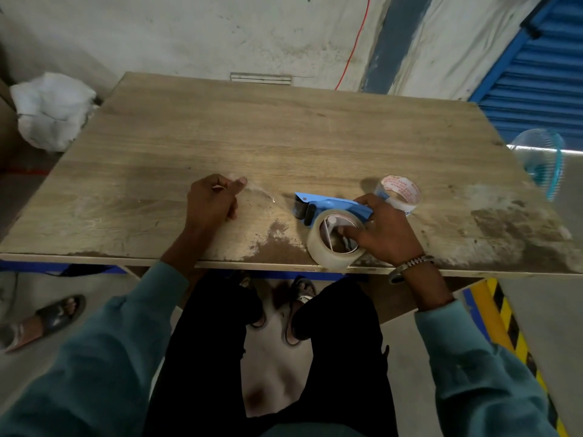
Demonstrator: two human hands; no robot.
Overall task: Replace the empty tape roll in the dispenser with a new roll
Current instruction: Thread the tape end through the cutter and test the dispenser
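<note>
A blue tape dispenser (331, 205) lies on the wooden table (284, 137) near its front edge. A full roll of clear tape (325, 250) sits on the dispenser's hub. My right hand (381, 231) rests on the dispenser and that roll, fingers inside the roll's core. Just behind my right hand stands an almost bare roll core with red print (400, 192). My left hand (213, 198) is closed at the table's middle, pinching a clear strip of tape (262, 193) that lies on the tabletop toward the dispenser.
A white sack (52, 110) sits on the floor beyond the table's left corner. A clear and teal plastic basket (542, 162) stands off the right edge. Another person's sandalled foot (41, 320) is on the floor at left. Yellow-black floor tape (504, 313) runs at right.
</note>
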